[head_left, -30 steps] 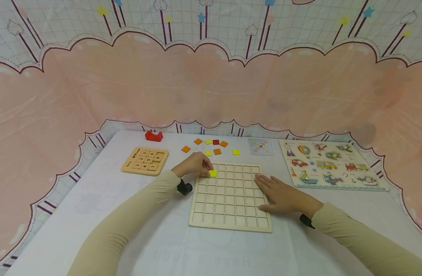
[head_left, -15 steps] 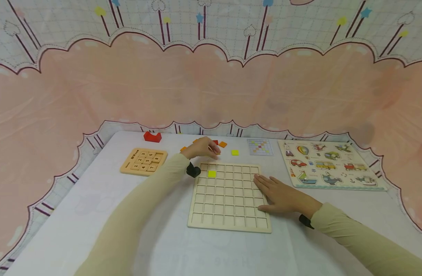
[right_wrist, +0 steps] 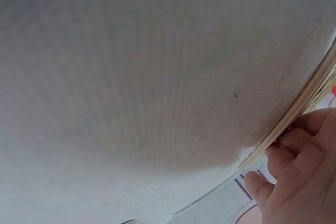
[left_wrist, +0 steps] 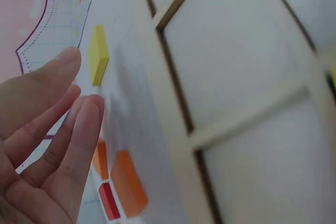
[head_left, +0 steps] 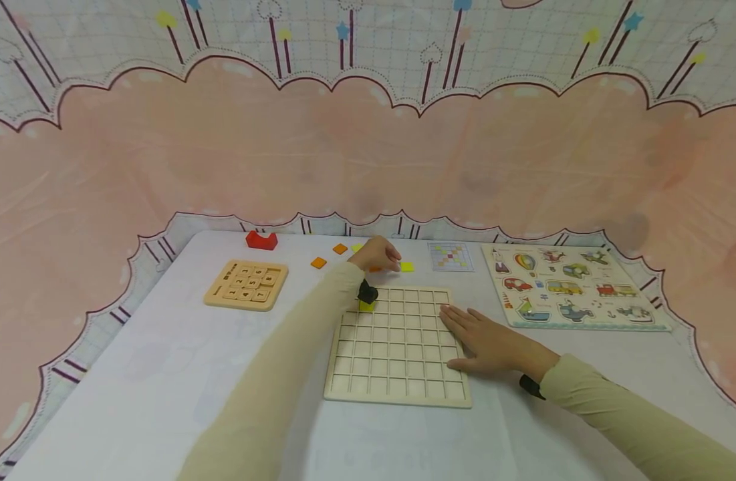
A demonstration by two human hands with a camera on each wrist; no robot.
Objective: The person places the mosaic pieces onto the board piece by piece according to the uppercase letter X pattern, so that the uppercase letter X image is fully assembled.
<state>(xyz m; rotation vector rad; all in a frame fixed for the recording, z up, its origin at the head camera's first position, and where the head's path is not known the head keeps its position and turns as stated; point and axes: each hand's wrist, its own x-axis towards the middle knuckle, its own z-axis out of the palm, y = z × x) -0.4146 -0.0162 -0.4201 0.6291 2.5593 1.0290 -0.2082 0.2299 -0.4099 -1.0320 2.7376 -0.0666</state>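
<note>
My left hand (head_left: 378,253) hovers behind the board's far edge, thumb and fingers apart with nothing between them. Just right of its fingertips lies a yellow square tile (head_left: 407,266); the left wrist view shows that yellow tile (left_wrist: 98,56) close beyond the thumb tip. Below the fingers there are an orange tile (left_wrist: 128,182) and a red tile (left_wrist: 109,201). My right hand (head_left: 494,341) rests flat with spread fingers on the right edge of the wooden grid board (head_left: 398,403). Another yellow tile (head_left: 366,307) sits in an upper-left cell, partly hidden by the left wrist's camera.
Two orange tiles (head_left: 318,263) lie left of my left hand. A printed pattern card (head_left: 451,256) is at the back, beside a vehicle picture puzzle (head_left: 575,287). On the left are a wooden number puzzle (head_left: 246,285) and a red notched block (head_left: 262,240).
My left hand has let go of the yellow tile in the board's upper-left cell and moved back and right over the loose tiles. The right hand stays on the board's edge.
</note>
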